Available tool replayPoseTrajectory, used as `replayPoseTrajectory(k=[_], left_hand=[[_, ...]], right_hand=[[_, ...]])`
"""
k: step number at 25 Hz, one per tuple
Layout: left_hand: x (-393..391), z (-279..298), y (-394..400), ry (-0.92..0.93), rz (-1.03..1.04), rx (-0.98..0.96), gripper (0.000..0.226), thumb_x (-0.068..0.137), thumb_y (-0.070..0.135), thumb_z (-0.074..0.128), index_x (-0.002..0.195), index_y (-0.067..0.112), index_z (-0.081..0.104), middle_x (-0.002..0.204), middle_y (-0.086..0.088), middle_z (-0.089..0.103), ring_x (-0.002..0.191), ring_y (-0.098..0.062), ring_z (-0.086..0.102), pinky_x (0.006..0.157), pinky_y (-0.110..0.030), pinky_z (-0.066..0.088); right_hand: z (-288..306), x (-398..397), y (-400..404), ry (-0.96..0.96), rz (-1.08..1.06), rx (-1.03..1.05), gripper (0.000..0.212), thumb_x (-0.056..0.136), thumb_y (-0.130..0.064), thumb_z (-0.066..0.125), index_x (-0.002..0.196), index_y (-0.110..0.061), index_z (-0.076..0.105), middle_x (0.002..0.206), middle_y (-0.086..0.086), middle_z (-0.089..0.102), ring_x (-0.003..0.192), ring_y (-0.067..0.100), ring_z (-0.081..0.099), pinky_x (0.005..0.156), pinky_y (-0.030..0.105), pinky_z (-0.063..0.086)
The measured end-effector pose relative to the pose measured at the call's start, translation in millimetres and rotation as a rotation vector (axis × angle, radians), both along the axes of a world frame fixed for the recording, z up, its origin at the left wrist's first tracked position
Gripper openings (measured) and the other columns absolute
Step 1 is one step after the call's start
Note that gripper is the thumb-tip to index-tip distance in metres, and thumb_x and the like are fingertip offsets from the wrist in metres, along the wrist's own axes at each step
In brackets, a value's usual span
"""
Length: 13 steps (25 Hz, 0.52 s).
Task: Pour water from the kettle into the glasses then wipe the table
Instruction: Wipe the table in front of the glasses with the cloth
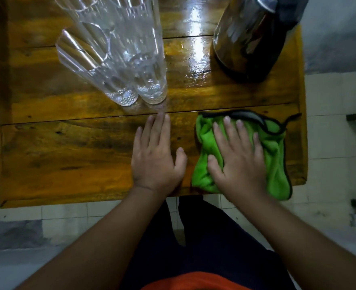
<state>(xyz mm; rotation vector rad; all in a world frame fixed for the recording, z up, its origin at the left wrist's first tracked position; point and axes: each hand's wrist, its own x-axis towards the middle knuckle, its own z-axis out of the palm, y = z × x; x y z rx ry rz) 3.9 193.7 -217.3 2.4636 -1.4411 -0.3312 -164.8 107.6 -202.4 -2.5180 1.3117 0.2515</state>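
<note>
Two tall clear glasses stand side by side on the wooden table (57, 147), one on the left (93, 65) and one on the right (143, 59). A steel kettle (250, 38) stands at the back right. A wet shine lies on the wood between glasses and kettle. A green cloth (275, 151) with dark edging lies near the table's front right corner. My right hand (238, 158) presses flat on the cloth with straight fingers. My left hand (156, 153) rests flat on the bare wood just left of the cloth, fingertips close to the right glass's base.
The table's front edge runs just below my wrists, and its right edge is close to the cloth. Pale tiled floor (330, 122) surrounds the table. My dark trousers and an orange shirt show below.
</note>
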Motion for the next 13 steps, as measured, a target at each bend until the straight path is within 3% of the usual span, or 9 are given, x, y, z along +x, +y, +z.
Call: replayPoseTrajectory(k=[3,9,13], left_hand=[[-18,-2,-12,-0.015,-0.051,0.018,0.075,0.094,0.042,0.044,0.157,0.01,0.022,0.166,-0.007,0.02,0.154,-0.022,0.011,0.124,-0.041,0.003],[-21,-7,-12,-0.067,-0.059,0.059,0.076,0.095,0.045,0.042,0.158,0.011,0.018,0.167,-0.007,0.015,0.155,-0.022,0.009,0.124,-0.042,0.003],[-21,-7,-13,-0.064,-0.059,0.064,0.076,0.094,0.044,0.042,0.158,0.011,0.018,0.167,-0.006,0.014,0.155,-0.021,0.008,0.124,-0.043,0.004]], right_hand=[[-2,-23,8,0.026,0.048,0.019,0.074,0.091,-0.052,0.038,0.158,-0.031,0.013,0.168,-0.003,0.004,0.154,0.018,-0.001,0.12,0.05,0.003],[0,5,-61,-0.025,-0.001,-0.006,0.076,0.09,-0.058,0.033,0.158,-0.033,0.011,0.169,-0.005,0.002,0.154,0.017,-0.001,0.12,0.051,0.004],[-1,-5,-44,-0.023,0.046,-0.056,0.079,0.089,-0.061,0.038,0.158,-0.03,0.016,0.169,-0.001,0.009,0.155,0.021,0.004,0.121,0.054,0.007]])
